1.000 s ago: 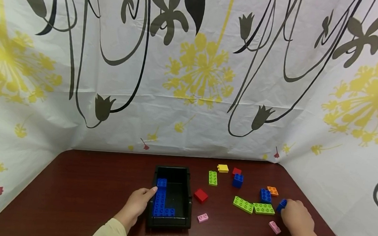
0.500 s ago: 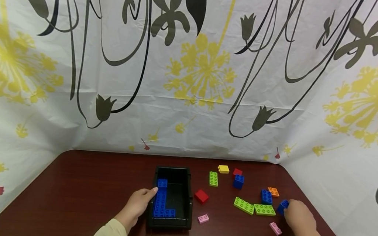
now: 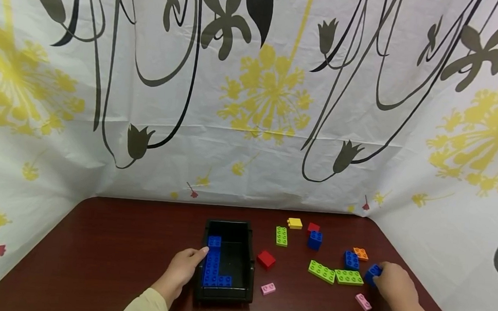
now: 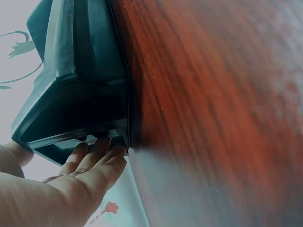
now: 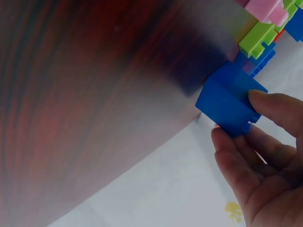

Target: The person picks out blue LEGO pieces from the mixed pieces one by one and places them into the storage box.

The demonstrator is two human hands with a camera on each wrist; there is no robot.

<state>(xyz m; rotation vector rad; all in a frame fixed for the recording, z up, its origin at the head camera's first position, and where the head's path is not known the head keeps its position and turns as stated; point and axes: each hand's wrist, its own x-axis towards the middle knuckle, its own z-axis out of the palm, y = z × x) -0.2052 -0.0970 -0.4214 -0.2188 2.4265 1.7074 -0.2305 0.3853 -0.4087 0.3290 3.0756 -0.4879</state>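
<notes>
Right hand pinched a blue brick beside the green bricks.

The right hand (image 3: 394, 286) had its grip closed on the blue brick (image 5: 228, 100), just right of the green bricks (image 3: 335, 274) on the worktop (image 3: 106, 242); the left hand (image 3: 183, 267) pressed straight fingers against the black tray (image 3: 247, 253), well left of them.

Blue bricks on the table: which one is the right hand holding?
The small blue brick at the far right, pinched by the right hand; the other loose blue bricks lie untouched.

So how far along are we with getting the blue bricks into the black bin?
Done: an L-shaped run of blue bricks lies in the black bin, which the left hand steadies. In hand: the right hand pinches a blue brick. Left: two blue bricks sit on the table among green, red, pink, orange and yellow ones.
</notes>
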